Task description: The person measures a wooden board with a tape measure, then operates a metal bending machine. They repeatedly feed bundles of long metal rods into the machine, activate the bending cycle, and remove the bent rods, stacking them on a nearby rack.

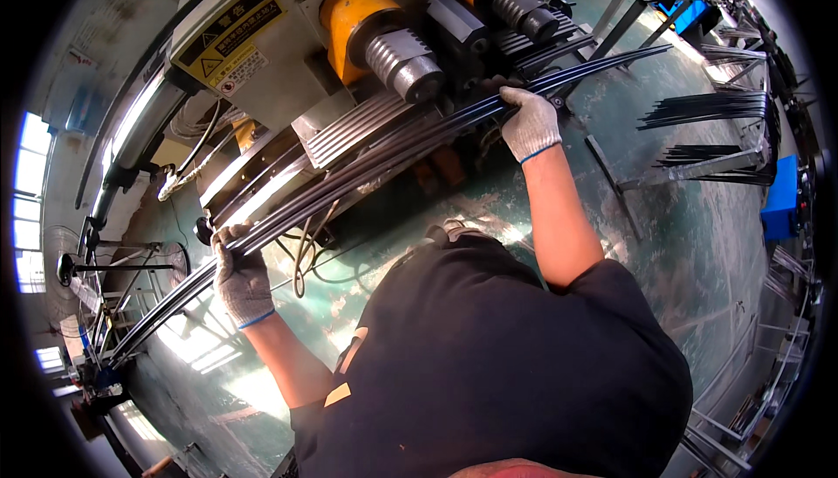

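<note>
A bundle of long, thin dark metal rods [353, 178] stretches diagonally before me, from low on the left to high on the right. My left hand [242, 284], in a pale knit glove with a blue cuff, is closed around the bundle's left part. Farther along, my right hand [532, 122], gloved the same way, grips it toward the right. Behind the rods is a grey machine with orange cylinders [358, 20] and ridged metal rollers [403, 63]. A grooved metal plate [360, 131] lies just beyond the bundle, below the rollers. Rods partly hide the machine's front edge.
Racks at the right carry several black rods [707, 110]. A blue box [779, 199] stands beyond them. Cables [301, 260] hang under the machine near my left hand. A standing fan [65, 268] is at far left. A yellow warning label [229, 34] marks the machine.
</note>
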### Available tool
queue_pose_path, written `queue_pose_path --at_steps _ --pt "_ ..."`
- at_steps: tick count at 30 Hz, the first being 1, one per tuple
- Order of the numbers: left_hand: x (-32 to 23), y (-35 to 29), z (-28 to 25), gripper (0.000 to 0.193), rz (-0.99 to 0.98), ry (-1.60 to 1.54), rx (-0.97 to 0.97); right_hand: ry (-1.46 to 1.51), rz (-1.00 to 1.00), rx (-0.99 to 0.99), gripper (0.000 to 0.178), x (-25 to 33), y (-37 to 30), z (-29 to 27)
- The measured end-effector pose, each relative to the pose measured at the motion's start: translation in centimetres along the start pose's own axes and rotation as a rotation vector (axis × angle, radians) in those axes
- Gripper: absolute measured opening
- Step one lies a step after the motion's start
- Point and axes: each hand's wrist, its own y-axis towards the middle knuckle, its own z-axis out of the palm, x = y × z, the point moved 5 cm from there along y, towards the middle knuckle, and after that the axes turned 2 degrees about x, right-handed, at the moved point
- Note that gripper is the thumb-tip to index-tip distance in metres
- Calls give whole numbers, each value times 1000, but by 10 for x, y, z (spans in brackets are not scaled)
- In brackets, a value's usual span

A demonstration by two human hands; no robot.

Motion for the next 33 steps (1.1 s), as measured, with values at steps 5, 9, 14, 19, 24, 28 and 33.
queue_pose_path --at_steps 5,9,14,19,24,28,33 --pt "-5 14 -7 27 -45 -124 -51 246 291 -277 24 25 -8 51" --pt "-25 38 -60 23 -56 -141 -149 52 209 -529 57 24 10 53" --pt "1 59 -102 22 -4 -10 -295 163 90 -447 42 0 45 48" --pt "54 65 -89 24 -59 74 -520 220 197 -288 32 -31 79 27" --pt "104 59 -58 30 -97 105 -574 -53 149 -390 25 -58 83 36" --pt "120 60 -56 35 -97 97 -545 -559 -165 -132 25 -80 118 3" --pt "68 65 -71 34 -43 -67 -514 -885 -422 -31 25 -76 130 -8"
